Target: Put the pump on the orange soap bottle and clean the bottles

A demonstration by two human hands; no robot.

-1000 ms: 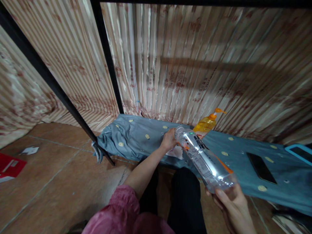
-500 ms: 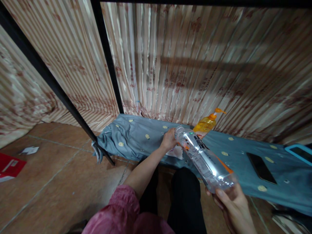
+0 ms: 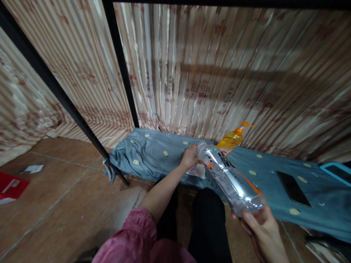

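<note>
My right hand [image 3: 261, 230] grips the base of a clear plastic bottle [image 3: 229, 179] with a black and orange label, held tilted so its open neck points up and away. My left hand [image 3: 189, 157] is at the bottle's neck, fingers curled and closed over something small that I cannot make out. Under the left hand lies a pale piece of paper or tissue [image 3: 197, 170] on a grey-blue cloth with yellow dots [image 3: 153, 155]. A pink sleeve covers my left upper arm.
An orange pump bottle [image 3: 233, 138] stands behind the clear bottle against a striped curtain. A black phone [image 3: 292, 188] and a blue-edged tablet [image 3: 336, 171] lie on the cloth at right. Black metal posts [image 3: 120, 69] rise at left. Red packaging [image 3: 11, 186] lies on the tiled floor.
</note>
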